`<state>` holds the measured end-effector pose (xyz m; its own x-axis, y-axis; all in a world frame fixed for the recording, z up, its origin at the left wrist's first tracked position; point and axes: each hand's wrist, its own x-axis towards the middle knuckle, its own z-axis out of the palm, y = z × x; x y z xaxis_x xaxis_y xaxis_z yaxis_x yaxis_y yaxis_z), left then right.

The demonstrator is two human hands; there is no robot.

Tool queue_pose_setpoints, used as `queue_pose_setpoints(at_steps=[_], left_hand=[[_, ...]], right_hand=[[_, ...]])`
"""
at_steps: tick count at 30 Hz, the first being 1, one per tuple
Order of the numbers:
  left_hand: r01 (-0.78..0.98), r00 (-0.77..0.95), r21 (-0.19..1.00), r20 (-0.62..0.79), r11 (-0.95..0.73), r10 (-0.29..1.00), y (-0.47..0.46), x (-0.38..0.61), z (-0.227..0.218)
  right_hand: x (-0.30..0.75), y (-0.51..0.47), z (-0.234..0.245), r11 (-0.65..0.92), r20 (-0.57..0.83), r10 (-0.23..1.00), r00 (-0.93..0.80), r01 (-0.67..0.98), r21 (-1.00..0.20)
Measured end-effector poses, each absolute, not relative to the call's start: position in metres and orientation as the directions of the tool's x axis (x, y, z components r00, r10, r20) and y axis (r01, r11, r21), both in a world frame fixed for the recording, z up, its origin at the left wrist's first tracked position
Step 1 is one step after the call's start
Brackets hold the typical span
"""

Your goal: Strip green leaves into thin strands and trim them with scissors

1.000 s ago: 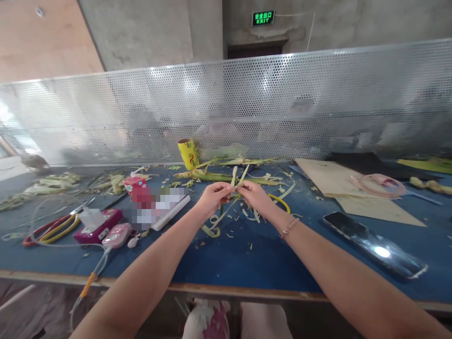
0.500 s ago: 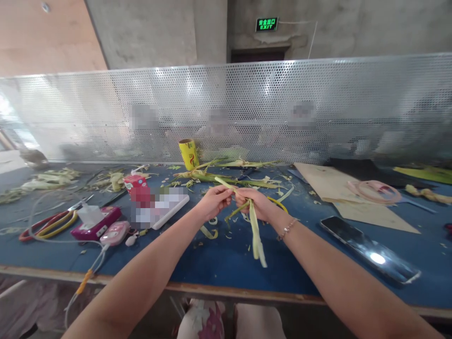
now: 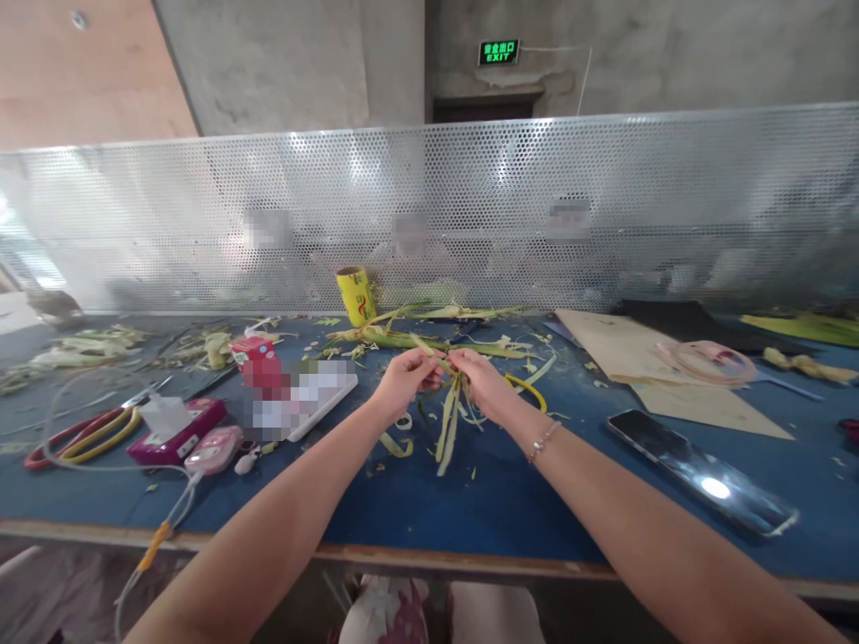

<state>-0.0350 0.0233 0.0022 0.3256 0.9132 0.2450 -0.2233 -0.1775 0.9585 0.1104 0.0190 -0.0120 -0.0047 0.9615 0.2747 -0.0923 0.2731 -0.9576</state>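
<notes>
- Between our fingers (image 3: 424, 360) we see pale green strips (image 3: 451, 420), streaked with cream.
- Our tabletop (image 3: 523, 519) is blue with a brown edge (image 3: 470, 555).
- At twelve o'clock we see a silver-grey panel (image 3: 497, 206) patterned with round holes, and a sign (image 3: 498, 53) glowing green on black.
- At ten, our roll (image 3: 355, 297) is yellow with red and dark print.
- At nine, a red box (image 3: 255, 358).
- At three, a pink coil (image 3: 744, 367) on tan sheets (image 3: 604, 340).
- At six, pale cloth (image 3: 366, 617) patterned in purple.

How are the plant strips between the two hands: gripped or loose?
Gripped: the left hand and right hand pinch the plant strips; free ends trail below.
</notes>
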Motion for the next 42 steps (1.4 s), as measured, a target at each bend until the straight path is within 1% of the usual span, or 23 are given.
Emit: queue_pose_setpoints(at_steps=[2, 3, 4, 5, 6, 8, 10, 12, 15, 20, 23, 27, 32, 35, 38, 42], left_hand=[[-0.262, 0.256, 0.951, 0.231, -0.163, 0.938, 0.025, -0.036, 0.004], [-0.285, 0.228, 0.946, 0.224, -0.155, 0.948, 0.026, -0.037, 0.005], [-0.310, 0.208, 0.940, 0.216, -0.145, 0.954, 0.027, -0.037, 0.006], [-0.335, 0.196, 0.932, 0.209, -0.135, 0.958, 0.027, -0.038, 0.007], [-0.359, 0.193, 0.925, 0.206, -0.126, 0.960, 0.027, -0.039, 0.008], [-0.399, 0.201, 0.910, 0.208, -0.113, 0.957, 0.027, -0.040, 0.009], [-0.424, 0.202, 0.900, 0.206, -0.104, 0.958, 0.026, -0.040, 0.010], [-0.443, 0.209, 0.892, 0.198, -0.088, 0.958, 0.026, -0.041, 0.010], [-0.474, 0.240, 0.879, 0.185, -0.051, 0.953, 0.024, -0.041, 0.011], [-0.503, 0.282, 0.864, 0.151, 0.012, 0.947, 0.023, -0.041, 0.011], [-0.513, 0.290, 0.858, 0.161, 0.011, 0.943, 0.025, -0.042, 0.009], [-0.515, 0.255, 0.857, 0.182, -0.026, 0.950, 0.027, -0.042, 0.009], [-0.474, 0.262, 0.879, 0.196, -0.051, 0.945, 0.027, -0.043, 0.010], [-0.451, 0.279, 0.891, 0.203, -0.059, 0.939, 0.028, -0.042, 0.008], [-0.392, 0.300, 0.915, 0.222, -0.093, 0.927, 0.029, -0.041, 0.007], [-0.309, 0.327, 0.942, 0.236, -0.132, 0.915, 0.028, -0.041, 0.007]], right_hand=[[0.114, 0.019, -0.009, 0.423, 0.420, 0.887, 0.192, 0.031, -0.906], [0.117, 0.018, -0.007, 0.486, 0.503, 0.829, 0.246, 0.129, -0.864], [0.119, 0.016, -0.005, 0.525, 0.571, 0.784, 0.244, 0.231, -0.819], [0.121, 0.013, -0.003, 0.535, 0.605, 0.772, 0.195, 0.314, -0.784], [0.122, 0.010, -0.002, 0.526, 0.603, 0.789, 0.115, 0.380, -0.761], [0.122, 0.004, -0.003, 0.491, 0.534, 0.845, -0.045, 0.465, -0.737], [0.118, 0.001, -0.006, 0.462, 0.467, 0.875, -0.127, 0.507, -0.727], [0.113, 0.000, -0.010, 0.445, 0.446, 0.885, -0.130, 0.518, -0.731], [0.106, 0.001, -0.013, 0.425, 0.447, 0.890, -0.087, 0.514, -0.745], [0.103, 0.005, -0.015, 0.495, 0.514, 0.852, -0.097, 0.470, -0.731], [0.105, 0.008, -0.017, 0.526, 0.549, 0.831, -0.088, 0.448, -0.723], [0.108, 0.010, -0.019, 0.522, 0.530, 0.840, -0.118, 0.445, -0.728], [0.113, 0.006, -0.010, 0.567, 0.617, 0.779, -0.115, 0.549, -0.614], [0.114, 0.001, -0.003, 0.534, 0.569, 0.814, -0.117, 0.534, -0.656], [0.114, -0.002, 0.001, 0.500, 0.507, 0.851, -0.138, 0.507, -0.702], [0.115, -0.002, 0.001, 0.494, 0.503, 0.855, -0.126, 0.493, -0.716]])
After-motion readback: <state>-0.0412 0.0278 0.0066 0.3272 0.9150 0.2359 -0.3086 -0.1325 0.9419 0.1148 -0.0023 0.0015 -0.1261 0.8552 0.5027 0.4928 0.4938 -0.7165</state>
